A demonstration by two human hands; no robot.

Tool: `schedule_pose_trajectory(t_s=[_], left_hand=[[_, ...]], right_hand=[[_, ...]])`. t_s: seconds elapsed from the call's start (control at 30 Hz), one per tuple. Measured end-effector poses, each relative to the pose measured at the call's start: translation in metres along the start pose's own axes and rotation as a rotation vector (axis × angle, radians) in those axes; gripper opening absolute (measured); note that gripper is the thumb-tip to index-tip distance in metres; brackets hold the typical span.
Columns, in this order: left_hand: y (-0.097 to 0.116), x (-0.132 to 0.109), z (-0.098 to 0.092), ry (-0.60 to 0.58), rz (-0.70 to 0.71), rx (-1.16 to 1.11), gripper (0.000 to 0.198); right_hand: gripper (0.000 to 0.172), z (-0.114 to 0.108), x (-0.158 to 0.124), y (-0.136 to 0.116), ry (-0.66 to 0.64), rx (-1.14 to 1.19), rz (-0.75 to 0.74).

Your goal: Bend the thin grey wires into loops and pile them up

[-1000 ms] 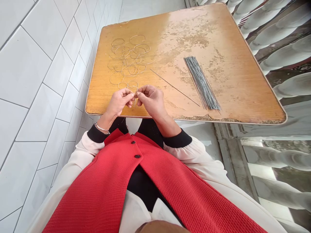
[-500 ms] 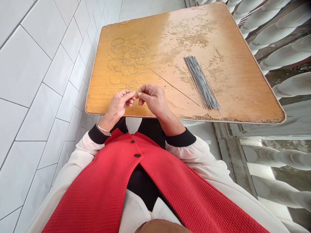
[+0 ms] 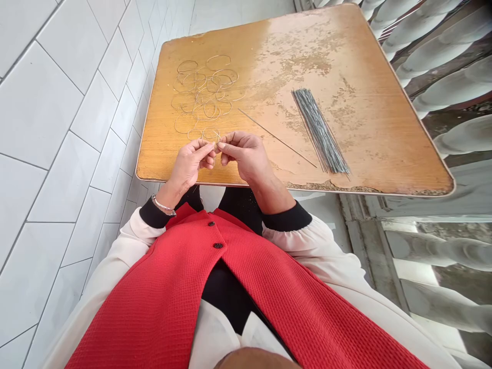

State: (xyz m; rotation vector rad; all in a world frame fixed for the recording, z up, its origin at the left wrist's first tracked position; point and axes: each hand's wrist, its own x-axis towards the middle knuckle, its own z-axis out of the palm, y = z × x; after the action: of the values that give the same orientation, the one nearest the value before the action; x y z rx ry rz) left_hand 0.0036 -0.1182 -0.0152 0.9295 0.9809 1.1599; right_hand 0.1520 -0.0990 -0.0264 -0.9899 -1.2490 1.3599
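Pinching wire [image 3: 214, 160] between closed left fingers [image 3: 203, 150] and right fingers [image 3: 231, 147]. Beyond them, already-bent loops [image 3: 206, 97]; rightward, straight bundle [image 3: 320, 131] remaining.

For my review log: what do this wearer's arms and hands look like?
The left hand and right hand are ungloved. Loose whitish sleeves end in wide black cuffs. A silvery bracelet circles the left wrist; none shows on the right.

The head-worn camera is facing forward and steeply down from close above, looking over the red vest [image 3: 154, 287] toward the hands [image 3: 249, 159] near the middle; it is taking in the worktop [image 3: 376, 128] beyond, with the tiled wall [image 3: 42, 128] flanking at left and the railing [image 3: 446, 72] at right.
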Motion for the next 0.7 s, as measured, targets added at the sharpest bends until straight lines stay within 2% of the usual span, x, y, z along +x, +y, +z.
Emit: schedule_pose_trajectory(t_s=[0.23,0.43,0.57,0.7], left_hand=[[-0.001,0.003,0.0,-0.047,-0.039,-0.012,0.018],[0.002,0.004,0.002,-0.016,-0.151,0.0,0.019],[0.003,0.003,0.003,-0.021,-0.15,0.095,0.02],[0.002,0.002,0.007,0.026,-0.123,0.163,0.026]], right_hand=[[0.021,0.004,-0.001,-0.001,0.032,-0.048,-0.038],[0.023,0.005,0.0,0.006,0.082,-0.301,-0.12],[0.021,0.003,0.0,0.012,0.117,-0.447,-0.189],[0.017,0.003,0.0,0.016,0.127,-0.549,-0.212]])
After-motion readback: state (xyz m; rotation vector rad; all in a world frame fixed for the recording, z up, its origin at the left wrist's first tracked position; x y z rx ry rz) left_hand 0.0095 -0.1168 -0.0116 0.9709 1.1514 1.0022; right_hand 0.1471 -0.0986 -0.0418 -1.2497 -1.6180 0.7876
